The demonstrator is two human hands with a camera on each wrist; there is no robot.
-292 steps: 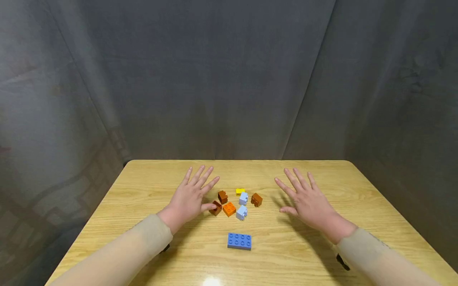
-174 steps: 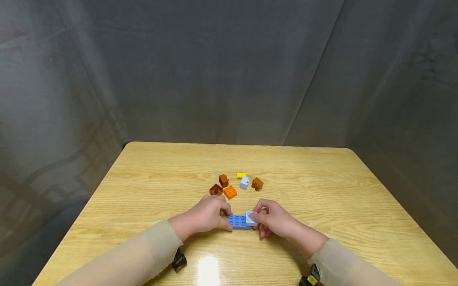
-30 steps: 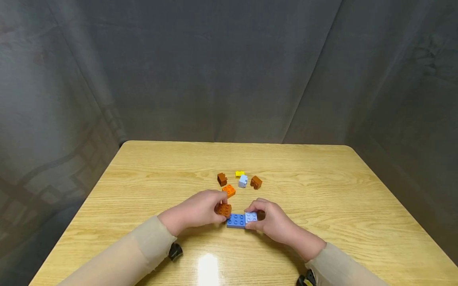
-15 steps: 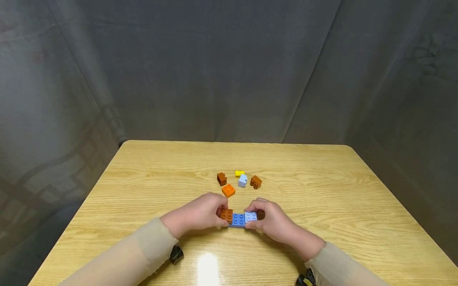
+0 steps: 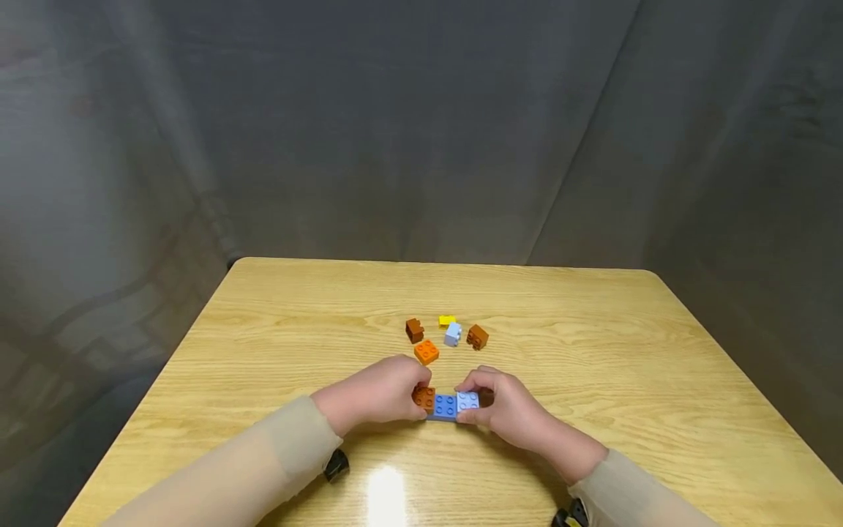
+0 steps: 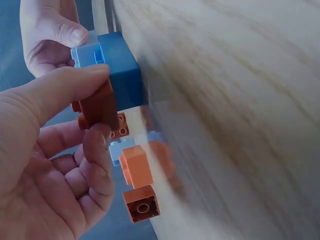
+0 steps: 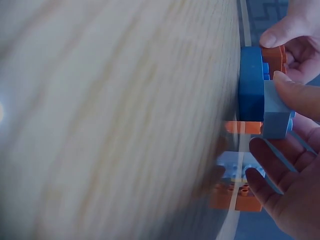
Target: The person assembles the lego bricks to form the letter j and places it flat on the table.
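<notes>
A blue building brick (image 5: 445, 407) lies flat on the table, two rows of studs bare in its middle. On its left end sits a brown brick (image 5: 424, 398), pinched between thumb and fingers of my left hand (image 5: 385, 391). At the right end a light blue brick (image 5: 467, 400) sits on the studs, and my right hand (image 5: 510, 406) grips it by its front and back. In the left wrist view the brown brick (image 6: 100, 102) stands on the blue brick (image 6: 122, 70). The right wrist view shows the light blue brick (image 7: 276, 112) under my right thumb.
Behind the hands lie loose bricks: an orange one (image 5: 426, 352), a brown one (image 5: 414, 330), a light blue one (image 5: 453, 334), a yellow one (image 5: 447, 320) and another brown one (image 5: 477, 337). The wooden table (image 5: 296, 307) ends at a grey curtain (image 5: 395, 146).
From the loose group, a light blue brick and then a brown brick came onto the blue brick. Over the last second my left hand brought the brown brick down onto the left end.
</notes>
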